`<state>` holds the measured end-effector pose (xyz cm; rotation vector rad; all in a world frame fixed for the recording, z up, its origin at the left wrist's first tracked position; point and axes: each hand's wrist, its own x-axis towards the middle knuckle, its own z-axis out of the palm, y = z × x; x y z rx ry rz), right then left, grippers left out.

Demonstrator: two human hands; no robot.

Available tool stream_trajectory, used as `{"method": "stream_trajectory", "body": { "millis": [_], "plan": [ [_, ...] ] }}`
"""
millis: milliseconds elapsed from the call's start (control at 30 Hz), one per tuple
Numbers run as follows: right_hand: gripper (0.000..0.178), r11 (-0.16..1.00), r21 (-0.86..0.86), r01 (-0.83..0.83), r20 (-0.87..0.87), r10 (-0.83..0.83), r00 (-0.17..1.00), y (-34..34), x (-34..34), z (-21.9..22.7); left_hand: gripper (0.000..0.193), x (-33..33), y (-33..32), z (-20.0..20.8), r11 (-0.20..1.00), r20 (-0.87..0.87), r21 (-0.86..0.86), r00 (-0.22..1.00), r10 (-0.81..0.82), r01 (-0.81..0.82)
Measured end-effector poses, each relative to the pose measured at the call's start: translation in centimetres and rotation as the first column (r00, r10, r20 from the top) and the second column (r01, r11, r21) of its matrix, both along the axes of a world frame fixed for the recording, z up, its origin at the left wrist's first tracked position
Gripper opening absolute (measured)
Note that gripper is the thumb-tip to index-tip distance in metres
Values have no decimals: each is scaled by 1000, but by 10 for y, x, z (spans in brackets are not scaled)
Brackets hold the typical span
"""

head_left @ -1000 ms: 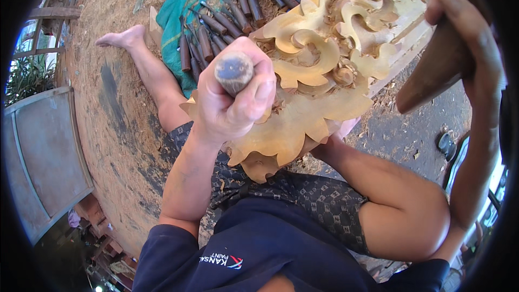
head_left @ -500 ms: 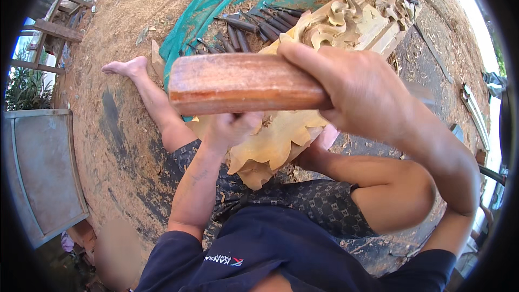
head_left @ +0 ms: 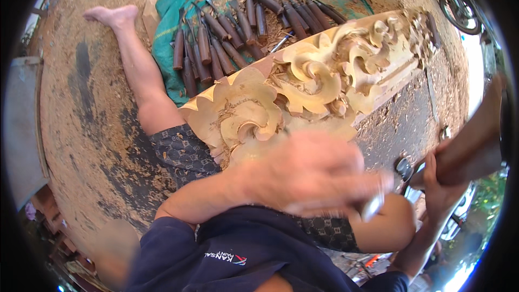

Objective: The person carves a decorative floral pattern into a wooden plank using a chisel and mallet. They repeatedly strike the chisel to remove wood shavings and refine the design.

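A pale wooden panel (head_left: 246, 94), carved in deep scrolls and leaf shapes, lies slanting away to the right in front of me. My left hand (head_left: 308, 170), smeared by motion, is closed above the panel's near end. Out of its fist sticks the dark, shiny-ended handle of a carving chisel (head_left: 372, 206); the blade is hidden. Far to the right, beside my bent knee, my right hand (head_left: 446, 186) grips a brown wooden mallet (head_left: 476, 138) raised off the panel.
Several dark-handled chisels (head_left: 227, 35) lie on a green cloth (head_left: 165, 38) beyond the panel. Wood shavings cover the ground (head_left: 102, 146). My outstretched leg (head_left: 143, 73) flanks the panel on the left. A wheel (head_left: 459, 8) shows at the far right.
The mallet has swung from over the panel out to the far right in my right hand. My left hand has come nearer and rightward, uncovering the carving. The view has shifted.
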<state>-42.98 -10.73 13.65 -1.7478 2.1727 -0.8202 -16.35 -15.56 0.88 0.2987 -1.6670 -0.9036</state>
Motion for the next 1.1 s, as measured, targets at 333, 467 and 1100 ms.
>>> {"method": "stream_trajectory", "body": {
  "millis": [333,467,1100],
  "plan": [
    [27,991,89,97,-360,-59,931,-12,-23,9,32,-9,4,-28,990,-42,113,996,84,-78],
    [35,986,159,55,-397,13,918,-23,-22,19,32,-8,3,-25,957,-80,237,978,193,-169],
    [25,904,414,-111,-342,267,901,-16,37,6,28,11,-12,-38,859,-215,327,854,474,-395]
  ]
}}
